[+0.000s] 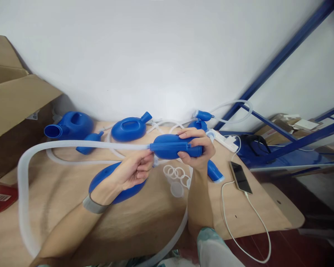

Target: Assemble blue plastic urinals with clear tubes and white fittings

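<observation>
My right hand is wrapped around a blue plastic vessel, held level above the cardboard sheet. My left hand pinches closed at the vessel's narrow neck, where a translucent ribbed hose joins it. The hose runs left, loops down past my left forearm and passes under my arms. Beneath my left hand lies another blue vessel. Several clear plastic rings lie on the cardboard just below my right hand.
More blue vessels and a blue jug-shaped one lie along the white wall, with thin clear tubing. A phone on a white cable and a power strip sit right. Cardboard boxes stand left; blue shelving stands right.
</observation>
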Tool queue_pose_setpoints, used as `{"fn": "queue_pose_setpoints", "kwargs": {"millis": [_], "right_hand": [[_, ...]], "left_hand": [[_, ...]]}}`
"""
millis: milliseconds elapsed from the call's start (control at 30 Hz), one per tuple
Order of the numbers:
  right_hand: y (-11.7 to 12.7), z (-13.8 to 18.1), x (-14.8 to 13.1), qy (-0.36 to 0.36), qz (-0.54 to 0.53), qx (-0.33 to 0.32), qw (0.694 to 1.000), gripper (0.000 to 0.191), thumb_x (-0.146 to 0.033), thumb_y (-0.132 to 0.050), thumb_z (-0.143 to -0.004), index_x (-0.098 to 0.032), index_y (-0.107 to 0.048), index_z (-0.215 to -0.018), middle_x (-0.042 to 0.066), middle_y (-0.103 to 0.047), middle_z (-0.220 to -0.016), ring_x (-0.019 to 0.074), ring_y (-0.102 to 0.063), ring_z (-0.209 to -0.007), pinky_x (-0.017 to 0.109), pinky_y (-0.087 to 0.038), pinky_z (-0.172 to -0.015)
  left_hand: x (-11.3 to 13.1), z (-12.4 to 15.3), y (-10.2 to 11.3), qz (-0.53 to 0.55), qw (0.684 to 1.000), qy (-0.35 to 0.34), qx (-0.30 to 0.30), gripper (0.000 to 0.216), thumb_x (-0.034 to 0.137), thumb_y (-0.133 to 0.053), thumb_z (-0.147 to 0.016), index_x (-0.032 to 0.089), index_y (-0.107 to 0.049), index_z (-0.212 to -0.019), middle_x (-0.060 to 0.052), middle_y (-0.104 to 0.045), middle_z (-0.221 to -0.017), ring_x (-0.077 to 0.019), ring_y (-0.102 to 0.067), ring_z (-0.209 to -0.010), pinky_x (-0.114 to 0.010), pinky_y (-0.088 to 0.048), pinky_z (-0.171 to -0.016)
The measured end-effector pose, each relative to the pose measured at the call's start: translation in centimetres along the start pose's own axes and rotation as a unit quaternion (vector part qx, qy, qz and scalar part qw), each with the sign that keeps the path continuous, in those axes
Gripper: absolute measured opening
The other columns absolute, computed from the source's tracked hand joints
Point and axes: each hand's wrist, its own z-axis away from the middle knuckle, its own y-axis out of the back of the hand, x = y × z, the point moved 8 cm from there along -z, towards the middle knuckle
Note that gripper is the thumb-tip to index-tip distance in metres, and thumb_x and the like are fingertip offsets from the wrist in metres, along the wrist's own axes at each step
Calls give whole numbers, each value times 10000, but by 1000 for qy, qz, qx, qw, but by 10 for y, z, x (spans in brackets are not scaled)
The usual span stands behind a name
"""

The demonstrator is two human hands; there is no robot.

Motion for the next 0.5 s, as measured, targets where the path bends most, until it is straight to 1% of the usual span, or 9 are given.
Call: {"fn": "queue_pose_setpoints", "kwargs": {"millis": [67, 133, 200, 233, 300, 367, 433, 500], "right_hand": [[2, 3, 7, -27, 1, 22, 999, 221, -327, -795, -875, -283, -608, -986, 39, -742, -1020, 263, -753, -922, 478, -650, -785], [4, 5, 15, -69, 13, 44, 997, 196, -347, -770, -902, -276, -604, -979, 38, -734, -1002, 256, -753, -911, 472, -644, -800], [3, 6, 19, -106, 34, 57, 992, 187, -353, -765, -910, -265, -606, -955, 37, -730, -988, 247, -746, -903, 462, -628, -817], [2, 5, 18, -112, 46, 61, 991, 186, -349, -769, -907, -261, -609, -942, 34, -730, -982, 242, -741, -900, 452, -619, -824], [0, 2, 11, -108, 64, 78, 989, 182, -336, -780, -896, -256, -619, -922, 26, -729, -972, 229, -727, -898, 431, -601, -834], [1, 1, 4, -109, 74, 116, 985, 181, -339, -783, -891, -252, -626, -910, 15, -722, -965, 216, -710, -903, 413, -584, -854], [6, 3, 1, -143, 82, 164, 973, 177, -356, -772, -899, -247, -633, -910, 5, -704, -964, 208, -694, -930, 402, -565, -891], [9, 7, 0, -197, 94, 197, 956, 176, -379, -753, -910, -243, -641, -916, -2, -686, -965, 204, -684, -963, 394, -548, -923]], "left_hand": [[-1, -2, -1, -27, 999, -17, -8, 514, 602, -716, -866, 222, -413, -699, 89, -320, -518, -64, -290, -395, -133, -271, -289], [-1, -4, -2, -58, 998, -35, -15, 516, 660, -678, -883, 212, -473, -730, 68, -388, -525, -86, -384, -423, -154, -356, -332], [0, -5, -2, -69, 996, -61, -8, 500, 659, -652, -899, 206, -502, -749, 51, -440, -542, -101, -440, -455, -173, -409, -374], [1, -5, -2, -62, 995, -77, -1, 480, 642, -647, -905, 205, -508, -763, 45, -462, -559, -107, -459, -472, -179, -423, -388], [2, -5, -3, -43, 993, -107, 7, 427, 601, -640, -918, 207, -523, -804, 33, -509, -613, -122, -502, -516, -194, -445, -409], [3, -5, -6, -45, 989, -140, -1, 396, 581, -618, -943, 204, -547, -847, 14, -558, -687, -139, -546, -571, -215, -470, -437], [5, -4, -8, -80, 979, -188, -11, 409, 591, -560, -990, 193, -584, -898, -9, -596, -755, -152, -579, -624, -242, -502, -495], [9, -4, -6, -144, 959, -243, -7, 448, 602, -487, -1037, 181, -621, -959, -29, -625, -808, -164, -604, -677, -276, -534, -584]]}}
